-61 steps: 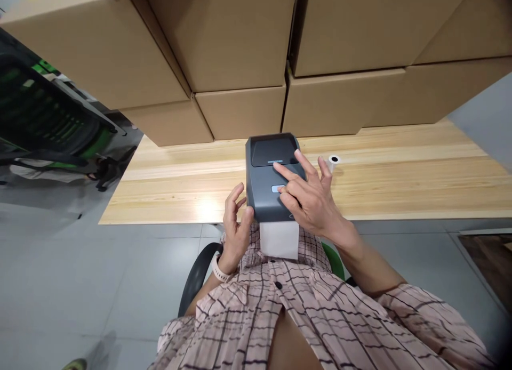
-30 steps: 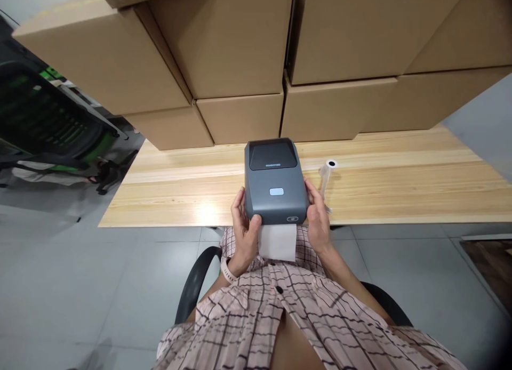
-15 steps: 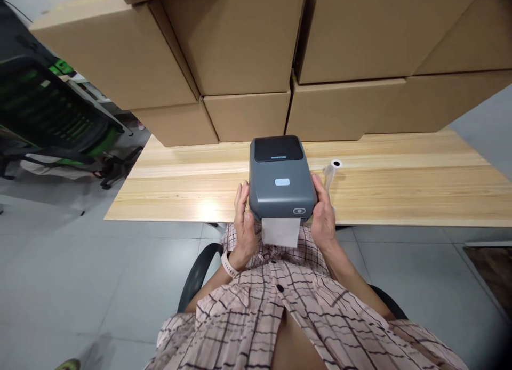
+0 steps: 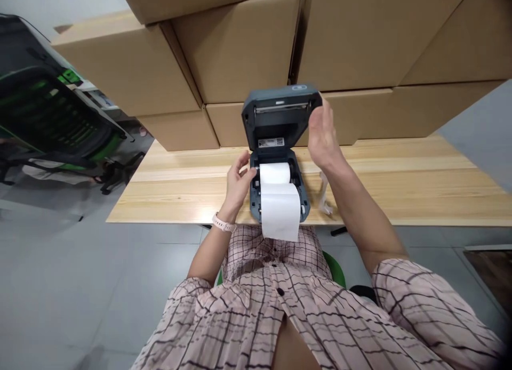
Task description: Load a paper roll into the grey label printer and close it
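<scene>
While its lid point(image 4: 282, 117) is standing raised at twelve o'clock, a dark printer point(image 4: 276, 155) is sitting at the near edge of a wooden table point(image 4: 400, 183), a white paper roll point(image 4: 274, 173) resting inside and a sheet point(image 4: 280, 212) hanging toward six. At nine o'clock, a person's left hand point(image 4: 239, 181) is meeting the printer's side, thumb and forefinger slightly parted. Toward one o'clock, the right hand point(image 4: 323, 138) is lying along the lid's right edge, whether gripping one cannot tell. Cardboard boxes point(image 4: 244, 50) are towering beyond at twelve.
</scene>
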Demonstrator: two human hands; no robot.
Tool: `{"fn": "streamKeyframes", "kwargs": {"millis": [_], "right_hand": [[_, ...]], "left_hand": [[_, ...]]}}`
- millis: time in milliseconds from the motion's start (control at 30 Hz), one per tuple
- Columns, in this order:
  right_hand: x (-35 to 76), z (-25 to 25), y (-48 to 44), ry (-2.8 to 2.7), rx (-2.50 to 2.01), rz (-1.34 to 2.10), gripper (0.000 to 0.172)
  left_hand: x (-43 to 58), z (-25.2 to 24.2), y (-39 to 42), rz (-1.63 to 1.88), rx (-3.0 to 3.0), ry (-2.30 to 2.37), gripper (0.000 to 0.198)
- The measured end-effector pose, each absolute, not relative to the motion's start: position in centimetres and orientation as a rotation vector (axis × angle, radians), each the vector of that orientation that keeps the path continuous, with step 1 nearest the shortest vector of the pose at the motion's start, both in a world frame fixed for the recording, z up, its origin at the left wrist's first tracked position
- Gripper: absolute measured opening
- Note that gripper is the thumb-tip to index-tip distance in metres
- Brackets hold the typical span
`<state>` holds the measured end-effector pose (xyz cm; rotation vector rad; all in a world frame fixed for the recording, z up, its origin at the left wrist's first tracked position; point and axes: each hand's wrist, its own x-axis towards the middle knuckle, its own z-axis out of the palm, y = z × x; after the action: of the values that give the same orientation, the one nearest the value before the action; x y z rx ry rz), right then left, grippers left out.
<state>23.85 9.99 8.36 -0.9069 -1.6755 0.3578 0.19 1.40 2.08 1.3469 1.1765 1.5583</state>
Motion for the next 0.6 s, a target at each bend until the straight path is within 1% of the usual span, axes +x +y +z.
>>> {"fn": "streamKeyframes", "kwargs": {"millis": [100,200,300,367,433,500,567,600], "right_hand": [[23.7,8.9,14.2,-1.729,-0.894,0.413,0.085],[23.1,9.5,17.0,-1.735,-0.932,0.493,0.085],[22.3,10.5,18.1,-1.68,-1.004,0.564,0.086],[22.0,11.0,17.7,-1.672,-1.032,0.557,0.084],[21.9,11.3,16.1,-1.664,-1.037,0.454,0.079],[22.1,11.3,13.4,-1.6,-1.013,0.272,0.071],[22.3,11.0,10.3,-1.56,-0.966,0.126,0.055],[22.3,10.7,8.9,-1.617,-0.942,0.114,0.048]], "left_hand": [[0.7,1.2,1.1,1.481,1.309,1.192,0.058],[1.2,1.4,0.6,1.477,1.308,1.225,0.063],[1.4,1.8,0.5,1.448,1.333,1.264,0.071],[1.4,1.9,0.4,1.425,1.327,1.291,0.074],[1.4,1.9,0.3,1.419,1.31,1.31,0.074],[1.5,1.8,0.3,1.422,1.3,1.316,0.073],[1.6,1.7,0.4,1.41,1.31,1.334,0.074],[1.6,1.7,0.4,1.396,1.324,1.351,0.075]]}}
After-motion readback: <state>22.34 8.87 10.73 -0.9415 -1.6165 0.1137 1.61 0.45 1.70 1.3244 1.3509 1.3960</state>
